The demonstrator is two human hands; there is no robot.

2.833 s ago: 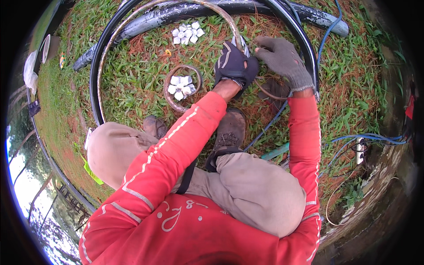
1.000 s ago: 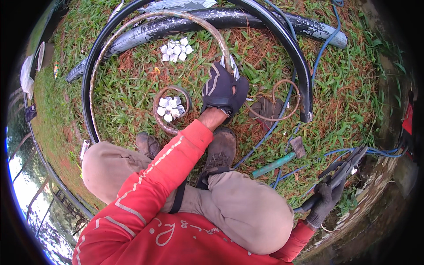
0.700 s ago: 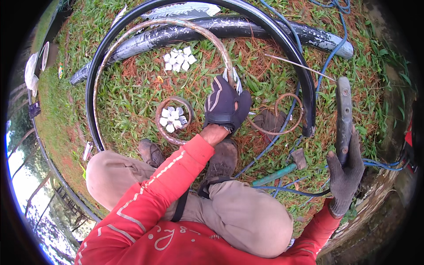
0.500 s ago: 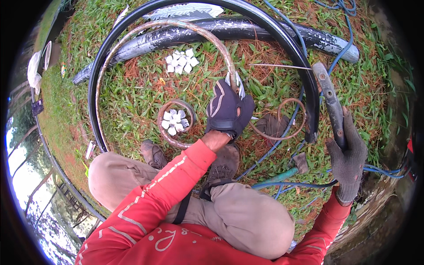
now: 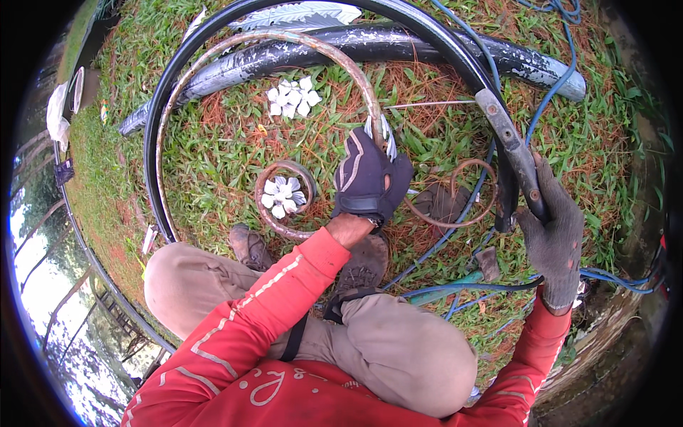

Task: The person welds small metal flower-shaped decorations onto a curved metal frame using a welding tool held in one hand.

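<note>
My left hand (image 5: pixel 371 178), in a black glove, is closed on a silver metal leaf (image 5: pixel 390 136) beside the end of a rusty scroll bar (image 5: pixel 340 58); its fingertips are partly hidden. In a grey knitted glove, my right hand (image 5: pixel 556 238) grips a dark welding electrode holder (image 5: pixel 509 139). From the holder's far end a thin welding rod (image 5: pixel 437 104) points left, its tip just above the leaf. One silver metal flower (image 5: pixel 282 196) lies inside the scroll's small curl, and several more flowers (image 5: pixel 293 97) rest on the grass farther away.
A black curved pipe (image 5: pixel 427 27) arches around the scroll. Behind it lies a thick pipe with flaking paint (image 5: pixel 263 60). Blue cables (image 5: pixel 573 60) run along the right side. A hammer (image 5: pixel 488 263) with a green handle lies near my knee.
My right hand has shifted slightly left with the electrode holder, bringing the rod's tip closer to the leaf. My left hand has stayed nearly in place.
</note>
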